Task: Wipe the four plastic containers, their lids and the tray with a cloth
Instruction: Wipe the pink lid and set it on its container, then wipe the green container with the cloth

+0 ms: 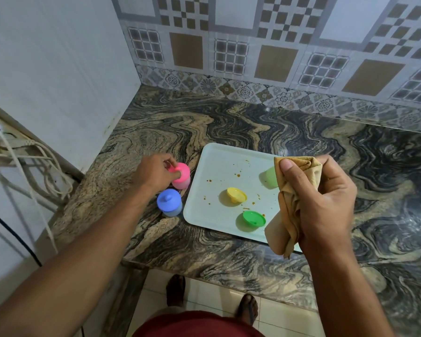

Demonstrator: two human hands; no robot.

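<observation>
The cloth (292, 203) hides most of the green container (270, 176) and the tray's (219, 156) right corners; the yellow container is unseen.

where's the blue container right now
In the head view, the blue container stands with its lid on, on the counter just off the tray's left edge, right in front of the pink container the left hand is touching.

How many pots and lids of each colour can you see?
Pink: 1 pot with lid
Blue: 1 pot with lid
Yellow: 1 loose lid
Green: 2, a loose lid and a pot, partly hidden by the cloth
Total: 5
</observation>
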